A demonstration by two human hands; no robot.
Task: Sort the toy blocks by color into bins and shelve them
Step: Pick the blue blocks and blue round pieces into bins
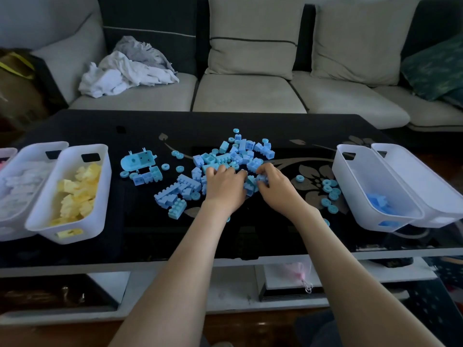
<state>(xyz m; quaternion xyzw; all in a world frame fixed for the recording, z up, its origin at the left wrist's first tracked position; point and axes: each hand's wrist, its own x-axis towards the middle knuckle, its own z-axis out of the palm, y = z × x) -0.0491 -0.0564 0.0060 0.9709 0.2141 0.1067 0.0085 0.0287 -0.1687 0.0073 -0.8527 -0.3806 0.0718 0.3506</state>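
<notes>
on the counter (275, 126) our right grip (274, 187) is clamped on blue blocks (261, 178); our left grip (225, 187) curls over more of them, whether holding any we cannot tell.

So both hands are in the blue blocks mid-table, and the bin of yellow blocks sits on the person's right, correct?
Not quite. The head view shows the bin holding the yellow blocks on the person's left, not the right. The rest holds: the left hand and right hand are both in the blue blocks mid-table.
</notes>
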